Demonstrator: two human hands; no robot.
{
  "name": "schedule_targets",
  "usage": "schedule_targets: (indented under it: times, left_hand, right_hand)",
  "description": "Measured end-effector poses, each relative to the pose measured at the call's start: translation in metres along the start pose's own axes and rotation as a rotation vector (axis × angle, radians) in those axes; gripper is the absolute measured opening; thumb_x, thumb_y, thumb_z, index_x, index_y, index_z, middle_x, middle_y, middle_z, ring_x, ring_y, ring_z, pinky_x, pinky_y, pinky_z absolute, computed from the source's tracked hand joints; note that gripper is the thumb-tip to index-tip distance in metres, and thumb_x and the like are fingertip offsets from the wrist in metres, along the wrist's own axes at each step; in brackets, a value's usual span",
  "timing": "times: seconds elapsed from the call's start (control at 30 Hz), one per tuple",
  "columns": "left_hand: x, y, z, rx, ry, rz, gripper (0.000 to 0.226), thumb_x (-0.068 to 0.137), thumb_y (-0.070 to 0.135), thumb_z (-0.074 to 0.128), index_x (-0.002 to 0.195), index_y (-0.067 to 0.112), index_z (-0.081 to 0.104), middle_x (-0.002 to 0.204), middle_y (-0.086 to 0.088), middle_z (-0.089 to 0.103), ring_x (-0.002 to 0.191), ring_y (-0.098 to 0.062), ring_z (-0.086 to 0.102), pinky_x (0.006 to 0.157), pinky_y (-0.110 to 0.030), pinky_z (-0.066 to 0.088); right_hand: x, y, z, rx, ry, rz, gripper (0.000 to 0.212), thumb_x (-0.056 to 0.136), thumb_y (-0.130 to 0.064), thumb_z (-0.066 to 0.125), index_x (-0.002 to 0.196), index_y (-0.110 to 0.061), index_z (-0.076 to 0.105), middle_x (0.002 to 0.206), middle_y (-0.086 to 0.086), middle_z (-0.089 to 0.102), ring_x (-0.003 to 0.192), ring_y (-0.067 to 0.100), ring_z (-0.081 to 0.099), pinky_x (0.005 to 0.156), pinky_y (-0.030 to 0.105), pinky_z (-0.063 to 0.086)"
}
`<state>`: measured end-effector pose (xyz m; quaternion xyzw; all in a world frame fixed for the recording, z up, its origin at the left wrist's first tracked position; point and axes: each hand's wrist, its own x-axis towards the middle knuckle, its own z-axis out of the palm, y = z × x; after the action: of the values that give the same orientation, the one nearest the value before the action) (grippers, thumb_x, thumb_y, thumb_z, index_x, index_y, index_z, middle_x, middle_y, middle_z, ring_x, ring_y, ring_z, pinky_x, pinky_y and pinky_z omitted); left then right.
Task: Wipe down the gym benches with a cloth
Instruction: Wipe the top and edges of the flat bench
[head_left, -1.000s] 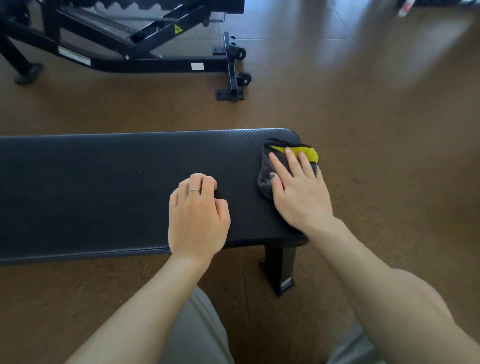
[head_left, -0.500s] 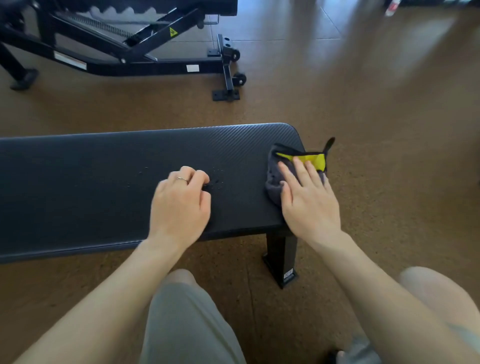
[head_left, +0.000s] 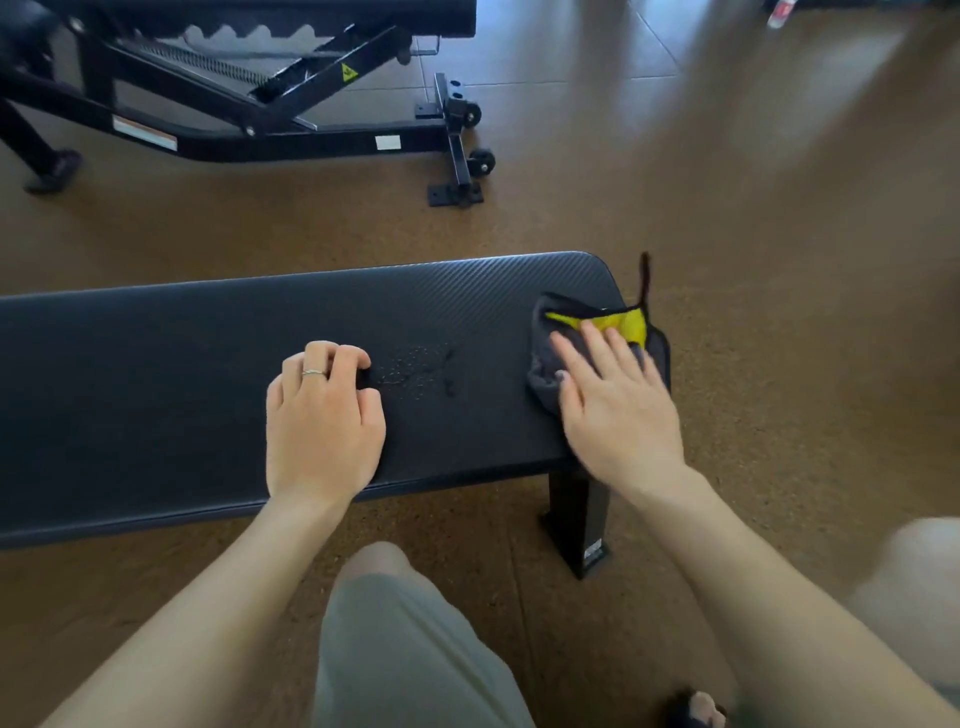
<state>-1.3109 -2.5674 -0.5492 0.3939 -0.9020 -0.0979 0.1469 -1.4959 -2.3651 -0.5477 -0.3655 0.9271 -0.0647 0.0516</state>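
A flat black gym bench (head_left: 182, 364) runs across the view, its right end near the middle. A grey cloth (head_left: 543, 364) with a yellow patch and a black loop lies on that right end and hangs partly over the edge. My right hand (head_left: 618, 410) presses flat on the cloth with straight fingers. My left hand (head_left: 322, 421) rests on the pad to the left, its fingers curled round a small dark object that barely shows. A patch of fine droplets (head_left: 415, 366) sits on the pad just right of the left hand.
An adjustable black bench frame (head_left: 291, 104) with small wheels stands on the brown floor behind. The flat bench's black leg (head_left: 579, 519) stands under its right end. My knees and a foot show at the bottom.
The cloth and my right hand have slid right, to the bench's end and partly over it. My left hand has shifted left, and droplets now show on the pad beside it.
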Motion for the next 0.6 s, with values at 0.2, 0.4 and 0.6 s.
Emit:
schedule_targets:
  times: [0.2, 0.4, 0.6]
  left_hand:
    - [0.000, 0.002, 0.002, -0.027, 0.022, 0.013, 0.025, 0.094, 0.016, 0.052, 0.118, 0.016, 0.059, 0.127, -0.007, 0.056, 0.121, -0.031, 0.050, 0.106, -0.048, 0.042]
    - [-0.001, -0.003, 0.001, -0.055, 0.017, 0.011, 0.026, 0.093, 0.013, 0.055, 0.118, 0.017, 0.061, 0.127, -0.005, 0.057, 0.121, -0.029, 0.051, 0.105, -0.048, 0.044]
    - [0.001, -0.002, 0.001, -0.087, 0.057, 0.005, 0.023, 0.092, 0.010, 0.057, 0.113, 0.016, 0.063, 0.121, -0.004, 0.060, 0.116, -0.026, 0.054, 0.103, -0.044, 0.044]
  right_hand:
    - [-0.039, -0.080, 0.017, 0.039, 0.062, -0.043, 0.060, 0.107, -0.046, 0.014, 0.163, -0.030, 0.031, 0.171, 0.003, 0.024, 0.160, 0.028, 0.017, 0.128, 0.056, 0.014]
    - [-0.029, -0.044, 0.014, -0.011, 0.012, -0.254, 0.056, 0.109, -0.048, 0.017, 0.161, -0.035, 0.033, 0.171, -0.002, 0.027, 0.160, 0.020, 0.018, 0.130, 0.046, 0.016]
    - [-0.005, -0.043, 0.003, -0.050, 0.005, -0.025, 0.063, 0.106, -0.050, 0.008, 0.165, -0.034, 0.022, 0.173, 0.000, 0.017, 0.161, 0.027, 0.013, 0.130, 0.051, 0.010]
